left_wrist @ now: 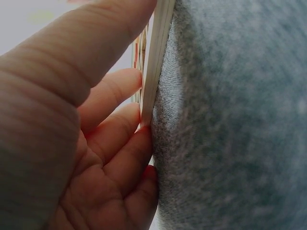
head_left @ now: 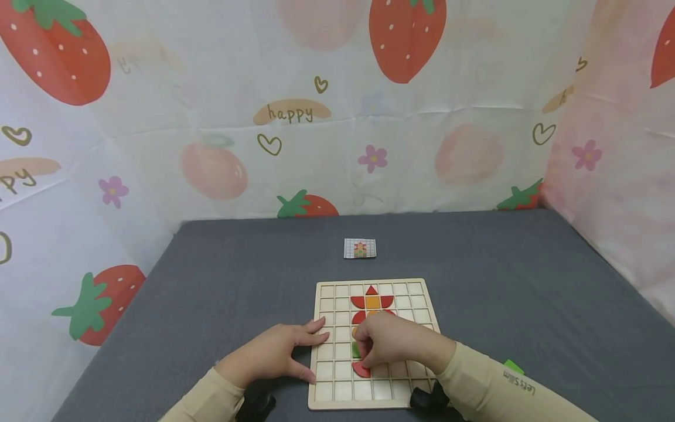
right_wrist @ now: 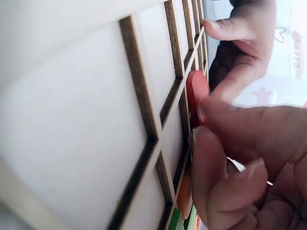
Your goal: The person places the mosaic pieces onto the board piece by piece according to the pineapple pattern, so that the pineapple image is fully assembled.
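A wooden grid board (head_left: 341, 390) lies on the dark cloth with coloured pieces in some of its squares. My left hand (head_left: 282, 350) rests at the board's left edge, fingers spread and fairly straight, with the thumb low on that edge. Over the middle of the board, my right hand (head_left: 392, 341) pinches a red piece with a rounded edge (head_left: 361, 369). The right wrist view shows this red piece (right_wrist: 197, 91) standing above the grid at the thumb tip. A green piece (head_left: 355, 350) shows beside the right fingers, which hide other squares.
Above the hand, a red triangle (head_left: 371, 290) and an orange square (head_left: 372, 302) sit among red rounded pieces. A small printed card (head_left: 360, 248) lies beyond the board. Something bright green (head_left: 514, 367) shows past the right forearm. A patterned curtain (head_left: 406, 176) borders the table.
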The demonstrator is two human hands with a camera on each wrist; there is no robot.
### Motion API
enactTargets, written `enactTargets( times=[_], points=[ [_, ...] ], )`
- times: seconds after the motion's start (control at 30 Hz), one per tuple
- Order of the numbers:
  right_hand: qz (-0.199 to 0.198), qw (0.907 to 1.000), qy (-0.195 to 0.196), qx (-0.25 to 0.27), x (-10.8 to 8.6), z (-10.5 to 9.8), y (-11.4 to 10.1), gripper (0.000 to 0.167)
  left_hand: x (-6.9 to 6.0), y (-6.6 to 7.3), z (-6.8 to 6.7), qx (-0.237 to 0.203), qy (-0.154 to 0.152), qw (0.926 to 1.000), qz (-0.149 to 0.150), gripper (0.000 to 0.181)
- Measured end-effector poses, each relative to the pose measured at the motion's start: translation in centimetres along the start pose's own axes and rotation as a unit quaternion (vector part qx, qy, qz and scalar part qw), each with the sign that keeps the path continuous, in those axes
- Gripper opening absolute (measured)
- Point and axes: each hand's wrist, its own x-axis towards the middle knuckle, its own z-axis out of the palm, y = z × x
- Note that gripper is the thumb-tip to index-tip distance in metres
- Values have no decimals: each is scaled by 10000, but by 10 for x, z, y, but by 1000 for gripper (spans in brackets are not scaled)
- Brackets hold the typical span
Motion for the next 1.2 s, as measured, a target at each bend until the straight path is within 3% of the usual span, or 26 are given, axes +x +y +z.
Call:
enactTargets(
  times=[0.57,0.93,1.2],
  points=[
    [97,9997,71,-222,-1,1,-5,34,0,-2,1,63,40,9999,79,77],
    [411,9984,81,-391,1,3,-6,38,0,-2,1,30,2,10000,27,77],
    [300,9991,122,-278,-3,-1,-1,36,0,-4,2,61,37,9999,75,79]
  ],
)
